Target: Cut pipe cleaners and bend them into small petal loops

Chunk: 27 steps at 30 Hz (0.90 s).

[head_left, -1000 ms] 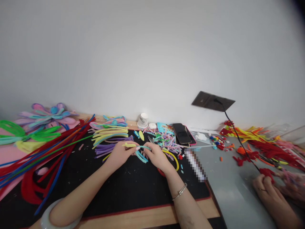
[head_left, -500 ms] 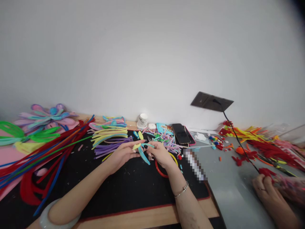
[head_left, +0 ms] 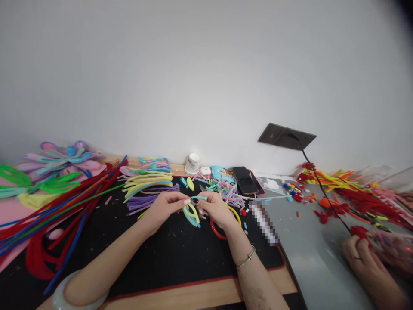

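My left hand (head_left: pixel 166 207) and my right hand (head_left: pixel 215 208) meet over the black mat (head_left: pixel 161 254), both pinching a small bundle of bent pipe cleaners (head_left: pixel 192 213), yellow and light blue loops hanging below the fingertips. A short blue end sticks out between the two thumbs. Just under my right hand lie a red ring (head_left: pixel 215 230) and a yellow ring (head_left: pixel 236 214).
Long red, blue and green pipe cleaners (head_left: pixel 61 206) fan across the left. Yellow and purple cut lengths (head_left: pixel 148 187) lie behind my hands. A small cup (head_left: pixel 192 163), two phones (head_left: pixel 248 181) and short scraps stand at the back. Another person's hands (head_left: pixel 364 254) work with red pieces at right.
The yellow and blue loops have swung from sticking sideways to hanging down between my hands. Both hands have drawn slightly closer together.
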Each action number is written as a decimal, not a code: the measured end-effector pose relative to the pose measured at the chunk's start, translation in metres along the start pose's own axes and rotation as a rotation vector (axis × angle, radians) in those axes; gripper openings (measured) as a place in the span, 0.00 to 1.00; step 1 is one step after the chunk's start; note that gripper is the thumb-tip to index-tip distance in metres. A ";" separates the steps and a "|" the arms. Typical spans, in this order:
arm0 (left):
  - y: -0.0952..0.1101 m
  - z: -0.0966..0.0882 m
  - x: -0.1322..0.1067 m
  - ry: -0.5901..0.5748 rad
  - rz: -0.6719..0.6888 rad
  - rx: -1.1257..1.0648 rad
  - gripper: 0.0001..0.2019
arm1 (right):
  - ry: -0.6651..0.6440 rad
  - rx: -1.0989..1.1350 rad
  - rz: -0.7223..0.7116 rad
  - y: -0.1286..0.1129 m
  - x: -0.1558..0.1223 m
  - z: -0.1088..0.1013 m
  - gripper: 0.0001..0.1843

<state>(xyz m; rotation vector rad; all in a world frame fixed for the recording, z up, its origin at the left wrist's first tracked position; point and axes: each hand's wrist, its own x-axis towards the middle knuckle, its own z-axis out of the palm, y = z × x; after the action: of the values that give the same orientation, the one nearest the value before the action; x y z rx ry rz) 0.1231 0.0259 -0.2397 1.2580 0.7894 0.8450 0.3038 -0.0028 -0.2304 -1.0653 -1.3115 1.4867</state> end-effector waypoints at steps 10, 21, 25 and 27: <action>0.007 0.002 0.000 0.175 0.108 0.187 0.11 | 0.043 -0.034 -0.031 0.003 0.001 0.008 0.16; -0.004 -0.002 0.002 -0.024 -0.168 0.002 0.17 | 0.255 -0.358 -0.150 -0.002 0.002 0.003 0.09; -0.005 -0.003 0.002 -0.002 -0.190 0.046 0.14 | 0.242 -0.293 -0.124 -0.003 0.002 0.004 0.09; -0.003 -0.003 0.003 0.066 -0.150 0.075 0.15 | 0.229 -0.207 -0.106 -0.002 0.003 0.004 0.11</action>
<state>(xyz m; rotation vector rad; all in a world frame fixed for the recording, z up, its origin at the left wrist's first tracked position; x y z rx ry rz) 0.1224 0.0293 -0.2433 1.2252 0.9643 0.7444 0.2992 -0.0012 -0.2286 -1.2386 -1.3557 1.1326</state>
